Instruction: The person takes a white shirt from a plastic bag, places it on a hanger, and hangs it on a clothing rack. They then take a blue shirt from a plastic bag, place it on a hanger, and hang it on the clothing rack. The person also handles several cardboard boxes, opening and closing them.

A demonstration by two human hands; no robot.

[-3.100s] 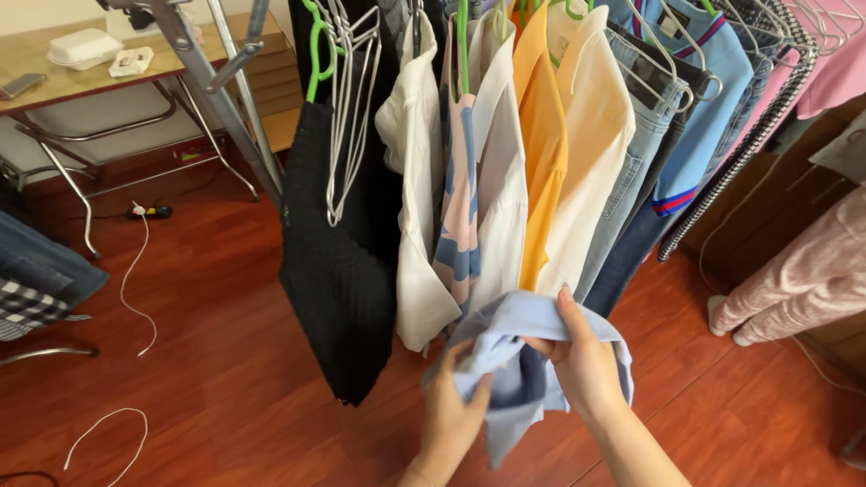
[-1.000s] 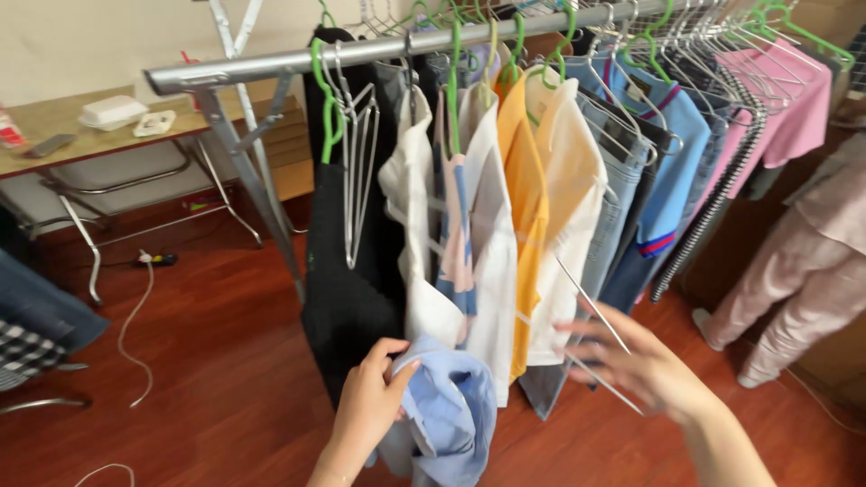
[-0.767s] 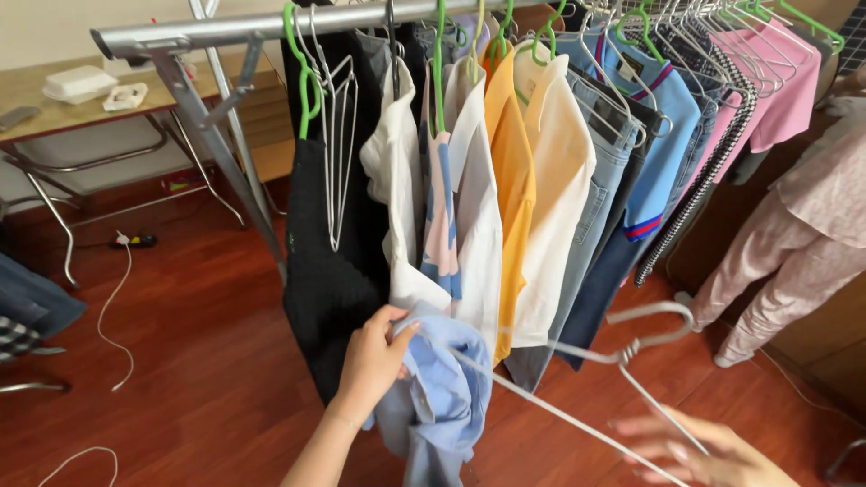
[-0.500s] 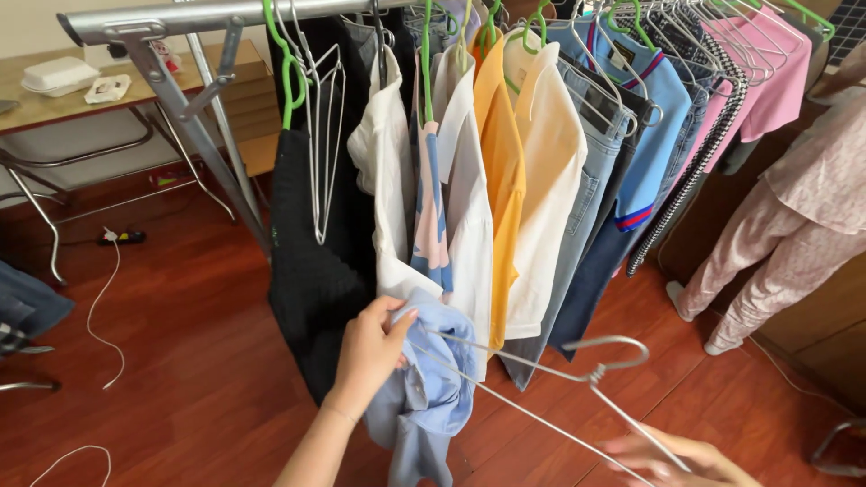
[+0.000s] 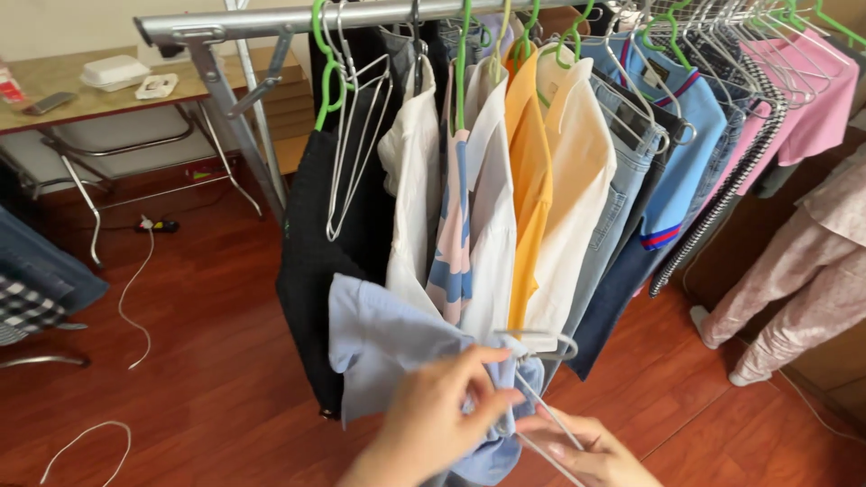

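My left hand [image 5: 442, 410] grips a light blue shirt [image 5: 383, 347] near its collar, low in front of the clothes rack. My right hand [image 5: 586, 451] holds a thin white wire hanger [image 5: 541, 397] whose hook curves up beside the shirt's neck; the hanger's arm runs into the fabric. The shirt's lower part and my wrists run off the bottom edge.
A metal rail [image 5: 298, 18] carries several garments: a black knit top [image 5: 311, 271], a white shirt [image 5: 410, 216], an orange shirt [image 5: 528, 189], jeans [image 5: 609, 243], a blue polo [image 5: 690, 171] and pink tops [image 5: 816, 117]. Empty wire hangers [image 5: 356, 135] hang left. A table [image 5: 63, 95], cable and red wooden floor [image 5: 207, 361] lie left.
My right hand took a wire hanger off the rack, swung it down and brought it to the blue shirt held by my left hand. The shirt is spread wider now.
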